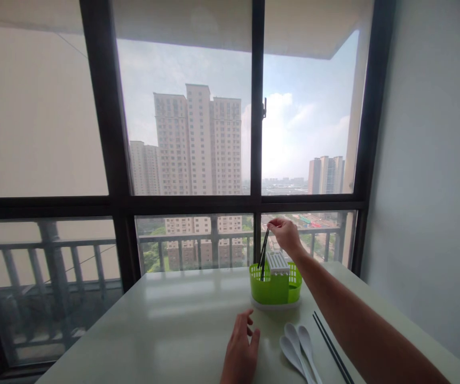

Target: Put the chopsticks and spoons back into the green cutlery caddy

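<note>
A pair of black chopsticks point(263, 255) is pinched at its upper end between the thumb and fingertips of the right hand point(286, 235), which is raised above a green caddy point(275, 287) near the far edge of the table point(166, 325). The fingers of that hand are drawn together and clamped on the sticks; the sticks are tilted slightly, and their lower ends are sunk inside the left compartment of the caddy. A white slotted lid point(277, 262) is seen on top of the caddy, just beside the sticks and directly below the hand. The caddy is seated on a pale base, close to the window point(198, 160). The right forearm is stretched from the lower right corner across the table. The left hand point(240, 349) is laid palm down on the table, well short of the caddy, with its fingers loosely curled and slightly apart; nothing is held in it. Just to the right of the left hand, three white spoons point(299, 348) are laid side by side on the table, overlapping and touching one another. A second pair of black sticks point(332, 349) is laid flat just right of the spoons, running diagonally and partly hidden under the forearm. Tower blocks are seen through the glass.
</note>
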`<state>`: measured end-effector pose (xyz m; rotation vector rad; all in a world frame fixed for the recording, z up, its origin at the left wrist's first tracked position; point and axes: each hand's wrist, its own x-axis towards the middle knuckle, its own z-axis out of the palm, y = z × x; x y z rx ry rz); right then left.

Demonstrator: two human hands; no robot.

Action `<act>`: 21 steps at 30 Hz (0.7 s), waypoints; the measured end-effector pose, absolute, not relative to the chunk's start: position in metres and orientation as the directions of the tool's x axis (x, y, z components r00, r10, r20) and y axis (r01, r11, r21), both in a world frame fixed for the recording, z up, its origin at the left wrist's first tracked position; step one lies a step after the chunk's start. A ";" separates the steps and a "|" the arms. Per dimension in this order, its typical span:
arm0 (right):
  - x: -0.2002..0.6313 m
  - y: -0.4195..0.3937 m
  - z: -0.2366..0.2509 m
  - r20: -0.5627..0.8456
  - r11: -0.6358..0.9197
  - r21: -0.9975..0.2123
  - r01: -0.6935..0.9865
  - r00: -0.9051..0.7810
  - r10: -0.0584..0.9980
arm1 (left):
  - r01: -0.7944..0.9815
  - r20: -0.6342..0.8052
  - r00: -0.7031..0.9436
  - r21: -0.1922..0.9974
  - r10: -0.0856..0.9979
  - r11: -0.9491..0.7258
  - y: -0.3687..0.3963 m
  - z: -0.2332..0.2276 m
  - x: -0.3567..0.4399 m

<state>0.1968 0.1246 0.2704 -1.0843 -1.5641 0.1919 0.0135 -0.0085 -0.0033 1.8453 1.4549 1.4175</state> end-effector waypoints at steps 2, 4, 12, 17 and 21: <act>0.187 0.139 0.255 0.659 0.518 -0.664 0.539 0.094 0.746 | 0.484 0.460 -0.043 0.786 0.887 -0.385 -0.008 -0.004 0.015; 0.179 0.151 0.236 0.611 0.466 -0.688 0.557 0.098 0.786 | 0.481 0.453 -0.033 0.788 0.891 -0.383 -0.007 -0.006 0.015; 0.170 0.184 0.194 0.385 0.247 -0.751 0.612 0.102 0.917 | 0.512 0.412 0.006 0.781 0.911 -0.357 -0.008 -0.005 0.016; 0.171 0.188 0.191 0.347 0.230 -0.771 0.594 0.088 0.934 | 0.516 0.393 0.022 0.783 0.919 -0.347 -0.011 0.000 0.017; 0.174 0.187 0.193 0.351 0.240 -0.788 0.567 0.093 0.932 | 0.516 0.383 0.026 0.786 0.924 -0.340 -0.012 0.001 0.016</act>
